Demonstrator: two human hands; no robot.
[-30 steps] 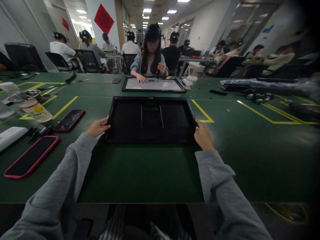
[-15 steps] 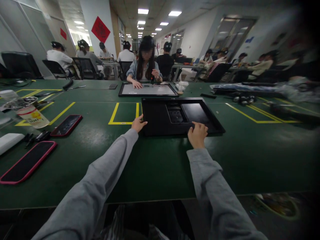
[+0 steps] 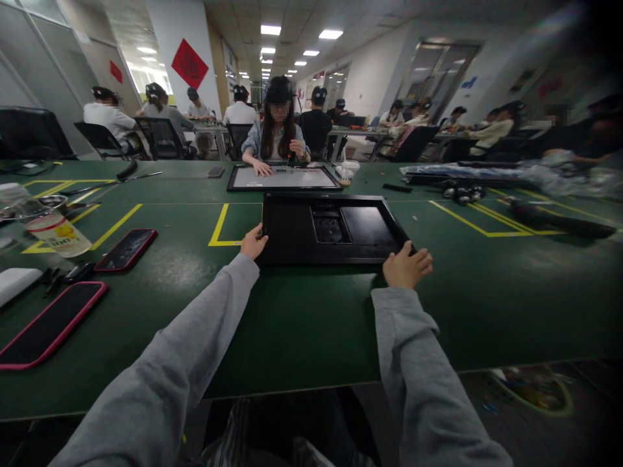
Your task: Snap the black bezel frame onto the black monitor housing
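Observation:
A black monitor back cover [image 3: 287,227] lies on the green table in front of me, with a rectangular recess near its middle and a glossier panel on its right. My left hand [image 3: 254,242] holds its left edge, thumb on the cover's face and fingers partly hidden along the side. At the front right corner my right hand [image 3: 407,264] is closed around the edge, fingers over the right side and thumb at the front. Beyond the cover, a person across the table rests one hand [image 3: 263,168] on a grey panel in a black frame [image 3: 243,187].
Two phones with red-pink edges [image 3: 53,324] [image 3: 125,250], a labelled bottle [image 3: 61,235] and a white box [image 3: 18,285] lie at the left. A plastic cup [image 3: 347,170] stands beyond the cover. Farther right are wrapped long parts [image 3: 452,174] and a dark bundle [image 3: 463,193]. Yellow tape [image 3: 117,227] marks the table.
My right hand has shifted from the cover's front edge to its front right corner. My left hand stays on the left edge. The camera view has turned slightly.

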